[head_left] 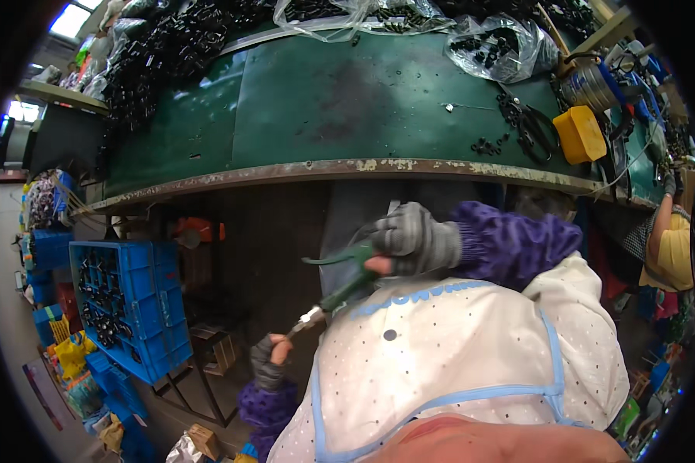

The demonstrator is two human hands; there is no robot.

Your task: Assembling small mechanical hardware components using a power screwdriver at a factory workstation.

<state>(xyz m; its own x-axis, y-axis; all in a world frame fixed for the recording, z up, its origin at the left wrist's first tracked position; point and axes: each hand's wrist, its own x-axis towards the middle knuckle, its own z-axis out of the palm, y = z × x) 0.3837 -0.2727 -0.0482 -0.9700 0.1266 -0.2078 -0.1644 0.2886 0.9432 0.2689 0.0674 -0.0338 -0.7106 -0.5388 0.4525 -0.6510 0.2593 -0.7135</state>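
Note:
My right hand [415,241], in a grey striped fingerless glove, is closed round a green hand tool [349,292] in front of my apron. The tool has a green lever sticking out to the left and a metal tip pointing down and left; its exact kind is unclear. Lower left, my left hand [272,359], also gloved, is closed in a pinch right at the metal tip. Whatever small piece lies between those fingers is too small to make out. Both hands are off the table, on the near side of its edge.
Ahead stretches a green worktable [286,116]. Piled black parts [162,62], clear bags [502,54], black-handled cutters [534,131] and a yellow container [579,135] sit on it. A blue crate [150,309] with black parts stands left. Another person [669,243] works far right.

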